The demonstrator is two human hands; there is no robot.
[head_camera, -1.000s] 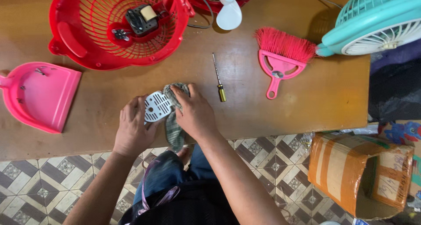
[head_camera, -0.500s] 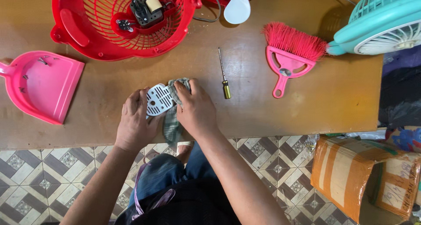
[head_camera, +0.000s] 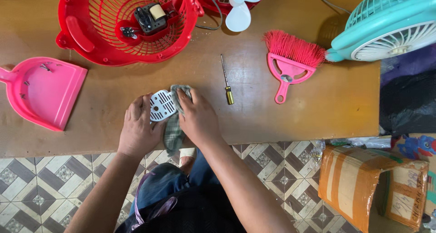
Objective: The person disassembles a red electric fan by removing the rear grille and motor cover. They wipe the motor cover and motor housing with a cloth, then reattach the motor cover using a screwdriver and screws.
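We're at the near edge of the wooden table (head_camera: 281, 124), both hands on one small part. Our left hand (head_camera: 138, 132) has its fingers closed round a white slotted plastic cover (head_camera: 161, 106), holding it just above the table edge. Our right hand (head_camera: 197, 117) grips a grey-green cloth (head_camera: 172, 131), fingers curled, pressing it vs. the cover's right side; the cloth hangs down past the table edge. Just right of the hands lies a yellow-handled screwdriver (head_camera: 226, 81). Further right, a pink brush (head_camera: 290, 63). Far left, a pink dustpan (head_camera: 43, 90) w/ small screws in it. Behind, a red fan grille (head_camera: 91, 38) w/ the motor (head_camera: 150, 17) inside.
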